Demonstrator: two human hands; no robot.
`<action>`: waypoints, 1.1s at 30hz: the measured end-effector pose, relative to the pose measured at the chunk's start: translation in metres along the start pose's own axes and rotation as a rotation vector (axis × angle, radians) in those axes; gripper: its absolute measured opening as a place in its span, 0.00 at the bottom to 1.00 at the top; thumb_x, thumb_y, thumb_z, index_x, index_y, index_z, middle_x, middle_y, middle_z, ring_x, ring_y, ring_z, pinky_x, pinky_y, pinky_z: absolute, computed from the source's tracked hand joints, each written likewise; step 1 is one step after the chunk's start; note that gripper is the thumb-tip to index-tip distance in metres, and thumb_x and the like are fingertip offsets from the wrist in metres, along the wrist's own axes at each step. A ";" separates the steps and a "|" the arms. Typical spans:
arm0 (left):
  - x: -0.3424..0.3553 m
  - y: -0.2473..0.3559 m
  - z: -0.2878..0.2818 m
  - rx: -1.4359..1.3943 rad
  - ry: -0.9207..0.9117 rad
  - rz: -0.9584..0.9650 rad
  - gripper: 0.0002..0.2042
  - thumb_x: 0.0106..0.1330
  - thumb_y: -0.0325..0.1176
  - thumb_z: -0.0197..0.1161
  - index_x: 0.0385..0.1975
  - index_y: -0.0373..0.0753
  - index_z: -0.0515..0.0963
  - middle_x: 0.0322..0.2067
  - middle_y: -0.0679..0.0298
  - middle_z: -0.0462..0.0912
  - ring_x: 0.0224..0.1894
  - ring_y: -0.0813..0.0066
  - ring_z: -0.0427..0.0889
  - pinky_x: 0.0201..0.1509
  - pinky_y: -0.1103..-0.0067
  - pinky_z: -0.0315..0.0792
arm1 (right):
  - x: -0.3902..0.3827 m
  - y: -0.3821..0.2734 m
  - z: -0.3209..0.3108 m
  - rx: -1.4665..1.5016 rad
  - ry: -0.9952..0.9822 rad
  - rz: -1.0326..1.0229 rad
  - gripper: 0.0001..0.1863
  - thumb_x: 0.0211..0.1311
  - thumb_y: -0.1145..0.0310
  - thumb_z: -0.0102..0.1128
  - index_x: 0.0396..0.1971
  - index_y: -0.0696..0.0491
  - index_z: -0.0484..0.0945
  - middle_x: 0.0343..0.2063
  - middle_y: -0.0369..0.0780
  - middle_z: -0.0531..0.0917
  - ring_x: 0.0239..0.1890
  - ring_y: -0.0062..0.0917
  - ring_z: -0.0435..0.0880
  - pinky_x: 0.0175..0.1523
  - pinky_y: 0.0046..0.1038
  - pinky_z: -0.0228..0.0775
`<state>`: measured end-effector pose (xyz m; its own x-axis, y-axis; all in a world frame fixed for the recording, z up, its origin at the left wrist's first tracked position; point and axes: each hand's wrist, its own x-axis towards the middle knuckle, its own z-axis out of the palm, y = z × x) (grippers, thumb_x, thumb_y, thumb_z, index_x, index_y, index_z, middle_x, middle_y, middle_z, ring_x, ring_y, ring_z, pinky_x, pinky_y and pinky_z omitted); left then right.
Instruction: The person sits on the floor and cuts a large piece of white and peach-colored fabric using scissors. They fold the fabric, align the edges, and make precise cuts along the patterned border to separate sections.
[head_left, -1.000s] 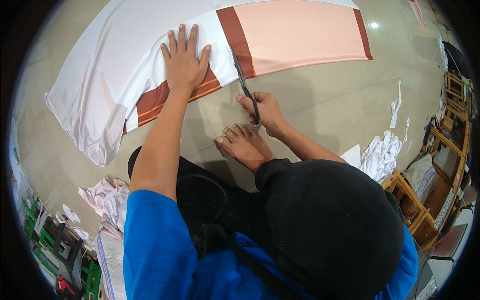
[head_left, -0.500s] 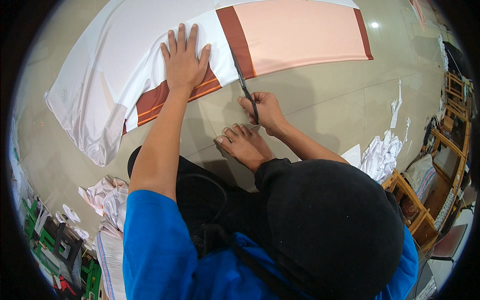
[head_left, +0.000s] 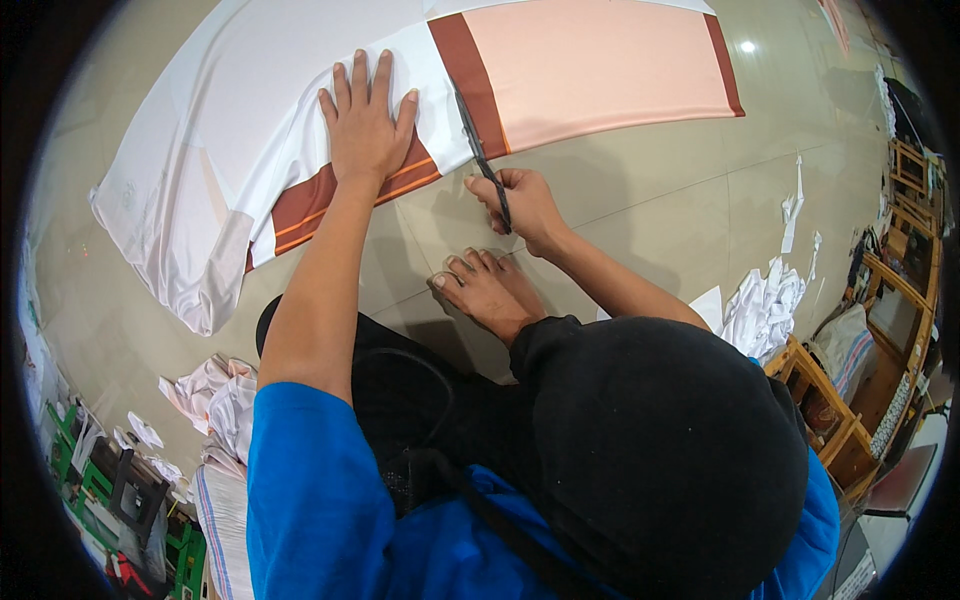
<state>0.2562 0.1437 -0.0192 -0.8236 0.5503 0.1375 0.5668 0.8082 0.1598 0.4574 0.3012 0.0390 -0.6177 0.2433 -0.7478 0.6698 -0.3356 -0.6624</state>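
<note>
A large white fabric (head_left: 250,90) with a peach panel (head_left: 600,70) and brown bands edged in orange lies spread over the tiled floor. My left hand (head_left: 365,130) presses flat on its white part, fingers spread, just above the lower brown band (head_left: 400,180). Black-handled scissors (head_left: 475,140) are gripped in my right hand (head_left: 525,205) at the near edge of the fabric. Their blades run into the cloth along the border between the white strip and the upright brown band (head_left: 465,70). My fingers partly cover the scissor handles.
My bare foot (head_left: 490,290) rests on the floor just below the scissors. White scraps (head_left: 765,310) lie to the right, and crumpled cloth (head_left: 225,400) lies at the left. Wooden frames (head_left: 830,410) stand along the right side, green racks (head_left: 90,470) at the lower left.
My right hand and the scissors have moved slightly up and left, the blades reaching further along the brown band's edge. My left hand stays almost in place.
</note>
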 end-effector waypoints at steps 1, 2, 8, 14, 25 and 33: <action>0.000 0.000 0.000 0.001 -0.001 -0.001 0.36 0.84 0.62 0.48 0.86 0.53 0.61 0.87 0.56 0.56 0.88 0.45 0.49 0.90 0.45 0.42 | 0.000 0.001 0.000 0.005 0.003 0.008 0.23 0.68 0.55 0.79 0.23 0.53 0.76 0.16 0.35 0.77 0.16 0.19 0.73 0.22 0.26 0.65; 0.000 0.000 0.000 -0.001 0.000 -0.001 0.36 0.84 0.62 0.47 0.86 0.53 0.61 0.87 0.56 0.56 0.88 0.45 0.49 0.90 0.45 0.42 | 0.001 0.001 0.000 0.000 0.006 0.003 0.23 0.68 0.55 0.79 0.23 0.53 0.77 0.16 0.35 0.77 0.16 0.19 0.74 0.22 0.26 0.65; 0.000 -0.001 0.001 0.003 0.006 0.006 0.36 0.84 0.62 0.47 0.86 0.53 0.60 0.87 0.56 0.55 0.88 0.45 0.48 0.90 0.45 0.41 | 0.001 0.003 0.000 -0.034 0.007 -0.005 0.22 0.68 0.55 0.79 0.25 0.55 0.79 0.17 0.35 0.78 0.17 0.19 0.75 0.22 0.27 0.66; 0.000 0.000 -0.001 -0.006 -0.007 0.006 0.36 0.84 0.61 0.47 0.86 0.52 0.60 0.87 0.55 0.56 0.88 0.43 0.49 0.89 0.43 0.43 | 0.003 -0.006 0.002 0.012 0.015 -0.003 0.23 0.67 0.54 0.79 0.24 0.55 0.78 0.17 0.35 0.77 0.16 0.19 0.76 0.22 0.26 0.66; -0.001 0.001 -0.003 -0.021 0.002 0.012 0.35 0.85 0.60 0.49 0.86 0.52 0.60 0.86 0.54 0.56 0.87 0.41 0.51 0.88 0.42 0.45 | 0.013 -0.017 0.007 -0.006 0.041 -0.018 0.24 0.64 0.54 0.81 0.23 0.53 0.77 0.16 0.35 0.77 0.15 0.19 0.75 0.21 0.27 0.65; 0.000 0.000 -0.001 -0.008 -0.005 0.008 0.35 0.85 0.60 0.48 0.87 0.53 0.59 0.87 0.54 0.55 0.88 0.42 0.50 0.89 0.42 0.44 | 0.016 -0.014 0.005 -0.013 0.029 -0.011 0.21 0.66 0.55 0.80 0.31 0.58 0.83 0.17 0.33 0.78 0.16 0.17 0.74 0.22 0.24 0.63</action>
<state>0.2567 0.1436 -0.0178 -0.8193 0.5575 0.1341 0.5732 0.8023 0.1663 0.4364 0.3049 0.0364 -0.6130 0.2728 -0.7415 0.6686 -0.3209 -0.6708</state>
